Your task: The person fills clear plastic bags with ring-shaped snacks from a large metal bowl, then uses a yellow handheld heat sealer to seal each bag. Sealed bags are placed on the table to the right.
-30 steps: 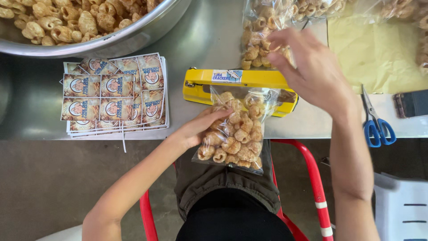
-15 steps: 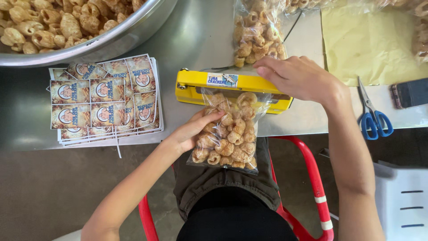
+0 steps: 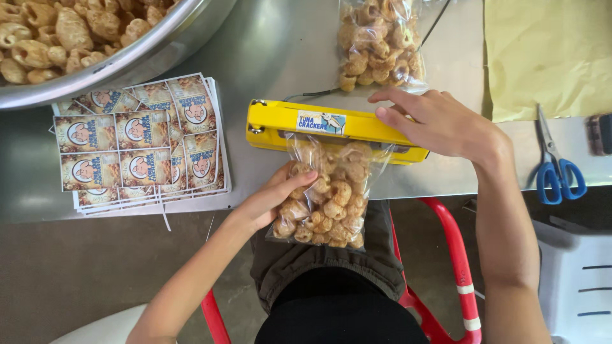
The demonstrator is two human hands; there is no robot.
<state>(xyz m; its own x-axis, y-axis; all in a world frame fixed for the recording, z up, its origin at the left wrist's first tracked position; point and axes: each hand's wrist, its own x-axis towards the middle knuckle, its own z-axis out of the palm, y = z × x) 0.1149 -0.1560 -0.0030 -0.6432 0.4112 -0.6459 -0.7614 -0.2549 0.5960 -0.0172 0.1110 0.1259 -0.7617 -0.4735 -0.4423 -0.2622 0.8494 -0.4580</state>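
The right hand (image 3: 446, 124) lies flat on the arm of the yellow heat sealer (image 3: 319, 124), fingers spread and pressing down; its grip encloses nothing. At about seven o'clock from it, the left hand (image 3: 280, 197) cups the clear bag of crackers (image 3: 325, 197), fingers curled lightly against its left side and steadying it rather than clenching it. The bag's mouth is tucked under the sealer's arm, while its body hangs over the near edge of the tabletop (image 3: 280, 57) above the person's lap.

The step in hand looks like closing the bag's top. The sealer's arm appears to be down on the plastic, so a clean seam would call for a steady bag and a flat mouth.

At twelve o'clock from the sealer lies another filled bag (image 3: 379, 41). At nine o'clock sits a stack of printed label sheets (image 3: 140, 146); at three o'clock, blue-handled scissors (image 3: 554, 165).
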